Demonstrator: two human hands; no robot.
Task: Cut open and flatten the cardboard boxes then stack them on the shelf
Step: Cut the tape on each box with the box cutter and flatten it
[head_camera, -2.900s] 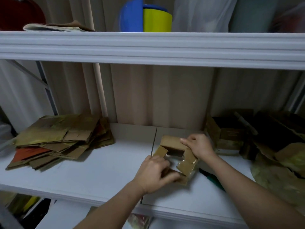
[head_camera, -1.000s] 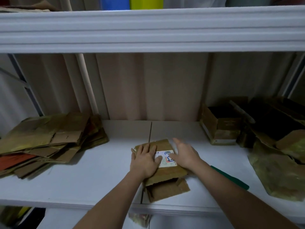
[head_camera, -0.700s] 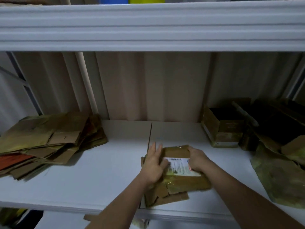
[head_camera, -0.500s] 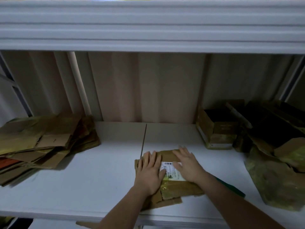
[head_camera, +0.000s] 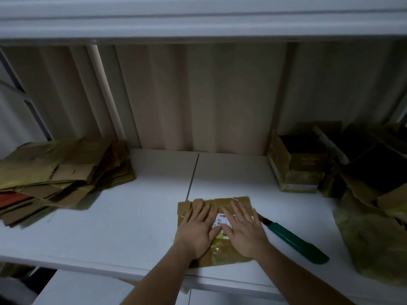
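- The flattened box (head_camera: 229, 202) lay flat on the white shelf (head_camera: 114, 230), near its front edge and just right of the seam between the two boards; its long axis ran roughly front to back, the far edge a little skewed, and a white label (head_camera: 221, 221) faced up between the hands.
- A green-handled cutter (head_camera: 295, 239) lay just beside the box's right edge, its long axis slanting from back-left to front-right, the dark blade end toward the box.
- Well apart on the left sat a stack of flattened cardboard (head_camera: 61, 170) — uneven, with an orange piece low in the pile.
- At the right rear stood an open box (head_camera: 297, 168), with more crumpled cardboard (head_camera: 372, 221) beyond it to the right.
- The left hand (head_camera: 197, 230) rested palm down on the box's left half, fingers straight and spread, grasping nothing.
- The right hand (head_camera: 243, 231) lay likewise on the right half — fingers extended toward the back, both thumbs nearly meeting over the label.
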